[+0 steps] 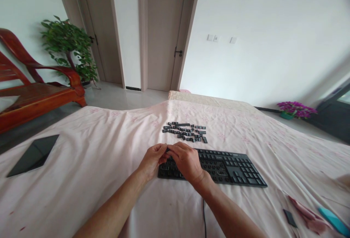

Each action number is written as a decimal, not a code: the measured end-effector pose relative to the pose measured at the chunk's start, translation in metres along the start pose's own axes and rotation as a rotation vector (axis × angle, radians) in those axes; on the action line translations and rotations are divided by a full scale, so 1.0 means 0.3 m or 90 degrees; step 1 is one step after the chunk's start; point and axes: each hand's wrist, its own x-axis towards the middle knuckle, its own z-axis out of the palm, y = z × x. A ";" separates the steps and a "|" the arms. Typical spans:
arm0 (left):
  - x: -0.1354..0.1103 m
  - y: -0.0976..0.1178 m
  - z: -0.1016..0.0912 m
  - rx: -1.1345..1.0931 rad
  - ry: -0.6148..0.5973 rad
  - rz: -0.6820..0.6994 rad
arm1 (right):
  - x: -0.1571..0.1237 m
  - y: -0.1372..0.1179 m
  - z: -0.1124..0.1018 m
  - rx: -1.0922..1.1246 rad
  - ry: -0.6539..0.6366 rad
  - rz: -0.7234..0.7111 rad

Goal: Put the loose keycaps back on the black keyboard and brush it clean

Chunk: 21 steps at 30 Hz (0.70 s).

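Note:
A black keyboard (237, 172) lies on the cloth in front of me. Many of its keycaps are off on the left and middle part, while keys remain along the top row and at the right end. Over its upper left corner my two hands meet. My left hand (153, 158) is closed in a pinch around a small dark keycap (167, 150), mostly covered by fingers. Against the same piece press the closed fingertips of my right hand (188, 160), which hides part of the keyboard. Loose black keycaps (188, 134) are spread just beyond the keyboard, among them a long bar (182, 124).
The surface is covered by a wrinkled pink cloth (109, 179). A dark tablet (35, 154) rests at left. At lower right are a small black block (290, 218), a reddish cloth (308, 216) and a blue object (335, 221). The keyboard's cable (204, 218) runs toward me.

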 end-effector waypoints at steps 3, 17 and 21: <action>-0.015 -0.006 0.023 0.007 0.013 0.013 | -0.007 -0.025 -0.017 -0.023 0.002 0.005; 0.056 -0.039 -0.116 0.590 0.165 0.285 | -0.093 0.212 -0.075 -0.070 -0.055 0.154; 0.075 -0.068 -0.141 0.631 0.121 0.271 | -0.120 0.201 -0.053 -0.121 -0.070 0.122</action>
